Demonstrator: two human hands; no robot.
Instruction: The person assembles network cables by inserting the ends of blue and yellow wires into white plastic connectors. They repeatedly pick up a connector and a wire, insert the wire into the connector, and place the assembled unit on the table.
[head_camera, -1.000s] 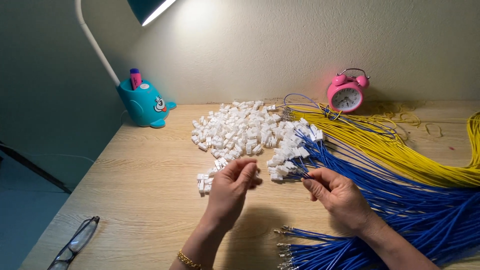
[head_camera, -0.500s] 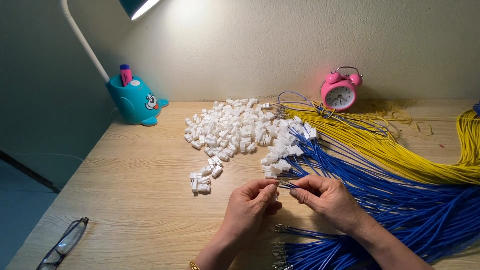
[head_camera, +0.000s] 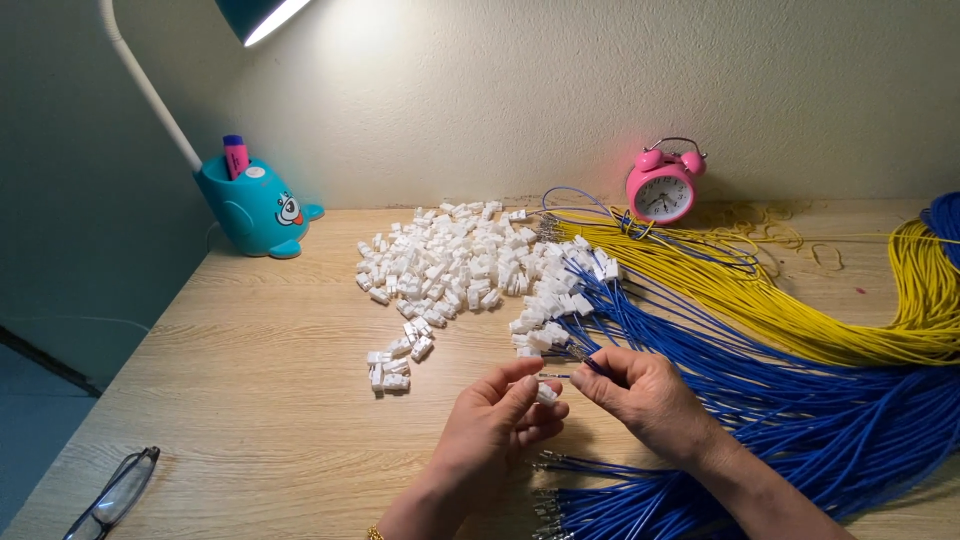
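Note:
My left hand (head_camera: 495, 425) pinches a small white plastic connector (head_camera: 546, 393) between thumb and fingers, low over the wooden desk (head_camera: 250, 400). My right hand (head_camera: 645, 400) grips the end of a blue wire (head_camera: 590, 365), its metal tip pointing at the connector. The two hands nearly touch. A pile of white connectors (head_camera: 460, 265) lies just beyond them. A bundle of blue wires (head_camera: 800, 410) runs under my right forearm, and more blue wire ends (head_camera: 580, 490) lie below my hands.
Yellow wires (head_camera: 800, 310) spread across the right of the desk. A pink alarm clock (head_camera: 662, 185) stands by the wall. A teal whale-shaped pen holder (head_camera: 255, 205) and a lamp arm (head_camera: 150, 90) are at the back left. Glasses (head_camera: 112, 495) lie at the front left corner.
Both hands have drawn back from the connector pile toward me and come together. The left hand now holds a connector at the wire tip.

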